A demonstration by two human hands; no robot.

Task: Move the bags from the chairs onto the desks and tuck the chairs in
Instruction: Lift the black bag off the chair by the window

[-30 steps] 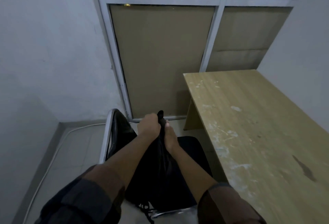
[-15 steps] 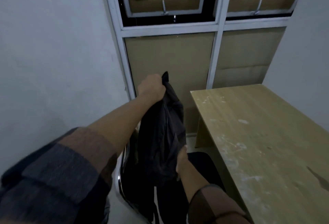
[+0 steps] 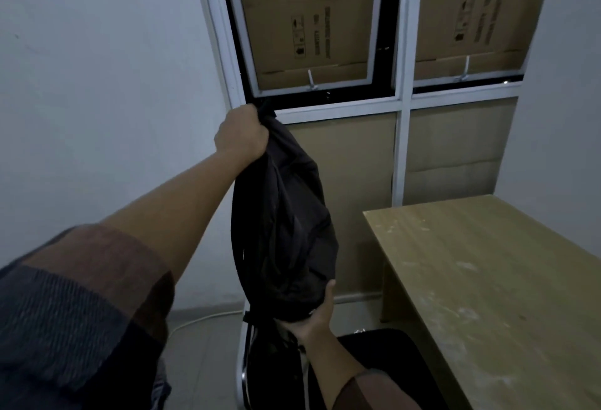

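A black backpack hangs in the air above the chair, left of the desk. My left hand is clenched around its top and holds it high in front of the window. My right hand cups the bag's bottom from below. The chair has a black seat and a chrome frame, and stands pulled out beside the desk's left edge. The wooden desk fills the lower right; its light top shows white smears.
A white wall runs along the left. Straight ahead is a white-framed window backed with cardboard boxes. A white cable lies on the tiled floor by the wall. The right wall stands close behind the desk.
The backpack has gone from the chair seat up into the air. My left hand rose with its top, and my right hand dropped from the top to under its bottom.
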